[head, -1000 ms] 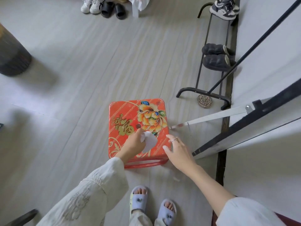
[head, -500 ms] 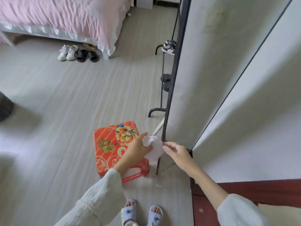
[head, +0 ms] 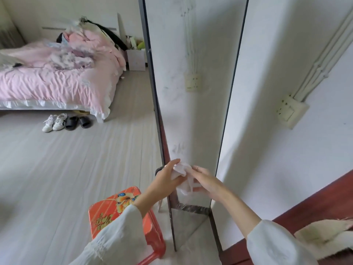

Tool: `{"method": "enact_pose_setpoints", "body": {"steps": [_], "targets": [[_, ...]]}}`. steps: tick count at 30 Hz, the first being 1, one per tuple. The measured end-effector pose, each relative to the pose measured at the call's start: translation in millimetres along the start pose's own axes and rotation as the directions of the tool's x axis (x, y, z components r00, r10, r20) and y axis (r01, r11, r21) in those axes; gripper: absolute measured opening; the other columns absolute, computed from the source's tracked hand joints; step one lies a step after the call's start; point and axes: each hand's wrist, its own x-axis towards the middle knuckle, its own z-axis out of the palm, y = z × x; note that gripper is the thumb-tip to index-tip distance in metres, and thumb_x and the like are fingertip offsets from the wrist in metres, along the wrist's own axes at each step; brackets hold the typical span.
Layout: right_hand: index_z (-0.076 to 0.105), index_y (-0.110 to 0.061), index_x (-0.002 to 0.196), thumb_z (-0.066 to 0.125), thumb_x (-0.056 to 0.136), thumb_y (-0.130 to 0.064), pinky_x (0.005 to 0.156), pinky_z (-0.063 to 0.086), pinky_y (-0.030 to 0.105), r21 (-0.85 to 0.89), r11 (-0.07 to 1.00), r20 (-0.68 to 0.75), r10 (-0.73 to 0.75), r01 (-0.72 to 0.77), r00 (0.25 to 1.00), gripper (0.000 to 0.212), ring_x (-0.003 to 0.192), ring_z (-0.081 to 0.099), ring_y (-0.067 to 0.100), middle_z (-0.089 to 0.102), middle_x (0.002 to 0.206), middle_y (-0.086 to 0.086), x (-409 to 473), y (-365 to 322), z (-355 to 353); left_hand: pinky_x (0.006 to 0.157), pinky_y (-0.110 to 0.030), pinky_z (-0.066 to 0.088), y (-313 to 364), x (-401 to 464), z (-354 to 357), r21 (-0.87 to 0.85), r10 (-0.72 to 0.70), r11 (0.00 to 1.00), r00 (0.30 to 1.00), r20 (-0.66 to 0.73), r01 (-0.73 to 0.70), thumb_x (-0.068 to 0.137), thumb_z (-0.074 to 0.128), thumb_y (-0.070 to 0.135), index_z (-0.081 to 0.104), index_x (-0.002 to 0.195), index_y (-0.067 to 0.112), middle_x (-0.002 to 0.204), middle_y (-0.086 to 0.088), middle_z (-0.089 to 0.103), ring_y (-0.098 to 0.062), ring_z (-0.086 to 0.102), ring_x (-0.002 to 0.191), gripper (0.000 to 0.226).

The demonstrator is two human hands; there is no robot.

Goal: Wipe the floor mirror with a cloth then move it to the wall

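The tall black-framed floor mirror (head: 193, 104) stands upright in the middle of the view, its glass smudged and reflecting the white wall. A small white cloth (head: 182, 178) hangs bunched in front of the mirror's lower part. My left hand (head: 166, 180) grips the cloth from the left, thumb up. My right hand (head: 206, 181) holds the cloth's other side, fingers on it, a ring showing. Both hands are just in front of the glass.
A red flowered plastic stool (head: 114, 211) stands by the mirror's foot under my left arm. A pink bed (head: 57, 77) sits at the back left with shoes (head: 66, 121) beside it. The white wall (head: 286, 150) with a socket (head: 291, 111) lies right of the mirror.
My left hand lifted the cloth off the red stool and up to the mirror. My right hand rose and took hold of the cloth too. My view tilted up to the upright mirror.
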Motion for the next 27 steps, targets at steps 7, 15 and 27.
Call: {"method": "enact_pose_setpoints", "body": {"steps": [7, 15, 27], "targets": [[0.061, -0.014, 0.088, 0.049, 0.095, -0.025, 0.066, 0.054, 0.031, 0.246, 0.966, -0.203, -0.029, 0.080, 0.979, 0.018, 0.079, 0.063, 0.021, 0.063, 0.087, 0.007, 3, -21, -16, 0.066, -0.022, 0.046, 29, 15, -16, 0.022, 0.117, 0.993, 0.983, -0.140, -0.115, 0.083, 0.061, 0.008, 0.053, 0.110, 0.012, 0.089, -0.001, 0.058, -0.017, 0.056, 0.080, 0.029], [0.061, -0.008, 0.117, 0.045, 0.081, -0.063, 0.091, 0.050, 0.046, 0.564, 0.825, 0.019, -0.061, 0.039, 0.998, 0.067, 0.103, 0.063, 0.032, 0.066, 0.109, 0.015, -10, -63, -40, 0.059, -0.016, 0.041, 71, 19, -27, 0.498, 0.584, 0.739, 0.800, -0.136, -0.454, 0.079, 0.055, -0.007, 0.059, 0.078, 0.007, 0.085, 0.002, 0.055, -0.018, 0.054, 0.074, 0.014], [0.061, -0.002, 0.103, 0.054, 0.089, -0.011, 0.057, 0.050, 0.022, 0.468, 0.876, -0.109, -0.078, 0.120, 0.991, 0.017, 0.068, 0.066, 0.019, 0.068, 0.082, 0.011, -14, -66, -57, 0.089, -0.020, 0.048, 94, 16, -23, 0.070, 0.439, 0.898, 0.896, -0.064, -0.435, 0.089, 0.055, 0.027, 0.069, 0.101, 0.022, 0.103, 0.012, 0.068, 0.000, 0.061, 0.099, 0.018]]}}
